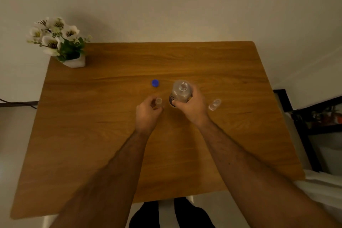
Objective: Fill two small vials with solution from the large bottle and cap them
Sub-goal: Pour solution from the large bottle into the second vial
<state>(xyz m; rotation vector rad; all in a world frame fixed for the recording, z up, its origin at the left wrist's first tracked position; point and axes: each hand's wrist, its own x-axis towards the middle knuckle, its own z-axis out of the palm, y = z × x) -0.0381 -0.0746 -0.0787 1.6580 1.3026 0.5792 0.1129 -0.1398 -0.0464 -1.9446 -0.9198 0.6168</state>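
Observation:
My right hand [192,106] grips the large clear bottle [181,90], which stands uncapped and roughly upright at the table's middle. Its blue cap [155,83] lies on the wood just behind and to the left. My left hand [147,114] holds a small open vial [158,102] upright, close beside the bottle's left side. A second small vial [214,104] with a clear cap stands on the table to the right of my right hand.
A wooden table [111,135] carries everything. A white pot of artificial flowers [61,42] stands at its far left corner. A dark shelf [314,120] is off the right edge. My legs show below the near edge.

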